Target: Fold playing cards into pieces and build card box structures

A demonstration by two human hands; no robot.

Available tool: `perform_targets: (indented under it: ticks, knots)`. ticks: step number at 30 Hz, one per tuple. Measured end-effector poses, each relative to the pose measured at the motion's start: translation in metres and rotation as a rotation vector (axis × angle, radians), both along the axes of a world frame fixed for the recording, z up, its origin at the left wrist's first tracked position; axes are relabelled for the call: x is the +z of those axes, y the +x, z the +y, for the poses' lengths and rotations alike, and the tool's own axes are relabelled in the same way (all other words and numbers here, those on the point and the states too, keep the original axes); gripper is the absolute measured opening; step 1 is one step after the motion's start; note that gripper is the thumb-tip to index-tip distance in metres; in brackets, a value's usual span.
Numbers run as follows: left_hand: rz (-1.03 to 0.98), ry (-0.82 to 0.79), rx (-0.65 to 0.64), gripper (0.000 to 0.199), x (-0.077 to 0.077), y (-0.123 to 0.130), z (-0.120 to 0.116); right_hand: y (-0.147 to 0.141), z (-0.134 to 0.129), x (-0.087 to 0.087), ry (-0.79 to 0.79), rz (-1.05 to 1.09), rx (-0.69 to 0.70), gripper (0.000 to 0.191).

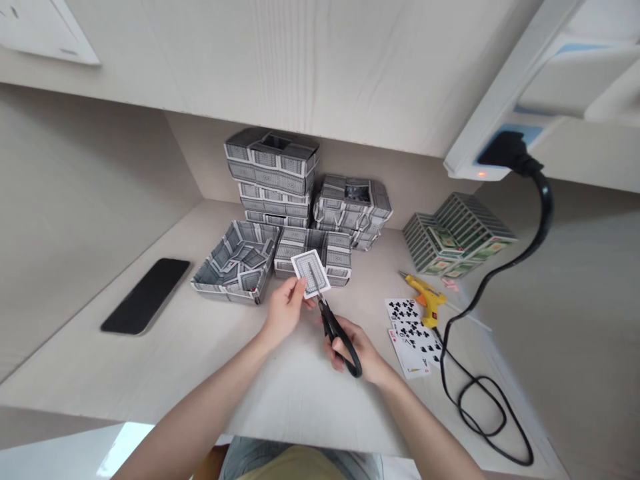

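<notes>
My left hand (286, 307) pinches a playing card (303, 265) by its lower left edge, its patterned grey back facing me. My right hand (353, 350) is wrapped round the black handles of a pair of scissors (331, 321). The scissor blades lie over the card from its lower edge; whether they have cut into it I cannot tell. Just behind the card stands a box built of cards (335, 257). To the left of it sits an open card tray (200, 288) holding several loose card pieces (250, 259).
Stacked card boxes (273, 163) and another card-built stack (355, 203) stand at the back. A phone (147, 295) lies left. On the right are a yellow glue gun (427, 297), face-up cards (407, 337), card packs (460, 230) and a looping black cord (463, 393) beneath a power strip (480, 143).
</notes>
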State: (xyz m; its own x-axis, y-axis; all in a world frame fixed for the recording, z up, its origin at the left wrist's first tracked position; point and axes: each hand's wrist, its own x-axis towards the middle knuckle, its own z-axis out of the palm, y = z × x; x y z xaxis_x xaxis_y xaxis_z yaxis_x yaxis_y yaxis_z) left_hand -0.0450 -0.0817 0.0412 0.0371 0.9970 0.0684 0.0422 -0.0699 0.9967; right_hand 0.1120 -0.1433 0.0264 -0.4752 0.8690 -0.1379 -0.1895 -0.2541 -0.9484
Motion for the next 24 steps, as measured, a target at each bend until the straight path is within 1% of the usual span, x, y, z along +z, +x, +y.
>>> perform_targets:
  ticks: [5, 14, 24]
  knots:
    - [0.003, 0.005, 0.001, 0.029, -0.0006, -0.0001, -0.0003, -0.0007, -0.0004, 0.0005, -0.008, 0.02, -0.011, 0.061]
    - [-0.001, -0.001, 0.004, 0.028, 0.0041, 0.0006, -0.0009, -0.0006, -0.0001, 0.0023, -0.034, -0.007, -0.028, 0.064]
    - [0.007, 0.011, 0.0, 0.029, 0.0019, -0.0008, -0.0005, -0.0007, -0.0001, 0.005, -0.03, -0.017, -0.039, 0.062]
